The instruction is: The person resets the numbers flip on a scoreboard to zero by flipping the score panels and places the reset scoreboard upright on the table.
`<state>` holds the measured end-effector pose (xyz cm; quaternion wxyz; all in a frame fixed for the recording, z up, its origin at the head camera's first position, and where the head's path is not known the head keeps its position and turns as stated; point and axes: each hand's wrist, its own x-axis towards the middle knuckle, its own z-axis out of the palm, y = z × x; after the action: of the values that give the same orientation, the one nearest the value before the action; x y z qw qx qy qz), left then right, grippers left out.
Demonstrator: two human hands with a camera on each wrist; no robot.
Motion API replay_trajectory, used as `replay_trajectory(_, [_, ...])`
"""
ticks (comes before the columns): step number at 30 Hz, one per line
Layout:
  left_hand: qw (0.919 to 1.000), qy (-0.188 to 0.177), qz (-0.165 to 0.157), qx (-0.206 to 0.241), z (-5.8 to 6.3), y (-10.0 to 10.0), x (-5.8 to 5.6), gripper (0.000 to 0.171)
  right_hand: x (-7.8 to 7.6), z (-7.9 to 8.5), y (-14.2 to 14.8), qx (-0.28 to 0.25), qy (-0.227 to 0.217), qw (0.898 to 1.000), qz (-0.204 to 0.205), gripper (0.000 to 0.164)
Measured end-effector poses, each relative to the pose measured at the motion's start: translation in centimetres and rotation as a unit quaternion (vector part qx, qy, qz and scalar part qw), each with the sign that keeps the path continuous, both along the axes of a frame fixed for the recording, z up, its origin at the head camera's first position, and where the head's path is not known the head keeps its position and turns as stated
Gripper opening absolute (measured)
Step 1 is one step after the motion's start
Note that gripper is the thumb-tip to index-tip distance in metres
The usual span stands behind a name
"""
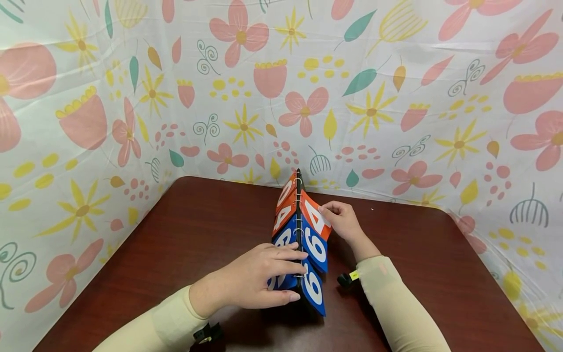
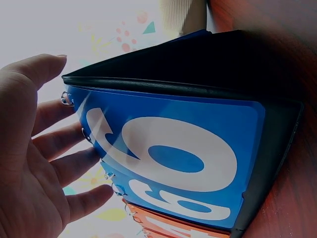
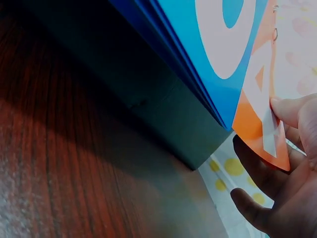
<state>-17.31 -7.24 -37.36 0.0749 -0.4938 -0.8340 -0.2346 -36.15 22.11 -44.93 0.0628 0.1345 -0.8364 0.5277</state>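
A tent-shaped flip scoreboard [image 1: 298,254] with a black stand and ring-bound number cards stands on the table. Its near cards are blue and show 6 and 9; the far ones are orange. My right hand [image 1: 345,222] pinches an orange card [image 3: 262,129] marked 4 by its outer edge, thumb on the face and fingers behind, lifting it away from the stand. Over the near top ridge lies my left hand [image 1: 257,274], fingers extended across the spine by the rings. In the left wrist view its fingertips touch the ring edge beside the blue cards [image 2: 178,148].
The scoreboard stands on a dark reddish-brown wooden table [image 1: 211,215]. Behind and to the left hangs a white cloth [image 1: 246,98] printed with flowers and leaves. Black straps with devices show near both sleeves.
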Motion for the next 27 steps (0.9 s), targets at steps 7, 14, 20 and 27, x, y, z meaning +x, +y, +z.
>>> replay_trajectory(7, [1.0, 0.006, -0.001, -0.001, -0.07, 0.02, -0.08, 0.045, 0.07, -0.07, -0.02, 0.003, -0.003, 1.0, 0.002, 0.033])
replay_trajectory(14, [1.0, -0.002, 0.0, -0.001, -0.09, -0.03, -0.09, 0.046, 0.08, -0.09, -0.2, 0.005, -0.001, 1.0, 0.007, 0.031])
replay_trajectory(20, [1.0, -0.003, 0.001, 0.0, -0.1, -0.02, -0.09, 0.046, 0.14, -0.04, -0.25, 0.015, 0.002, 1.0, 0.001, 0.029])
replay_trajectory(27, [1.0, -0.005, 0.001, -0.001, -0.02, 0.0, -0.03, 0.046, 0.33, 0.16, -0.26, 0.015, -0.002, 1.0, 0.015, 0.031])
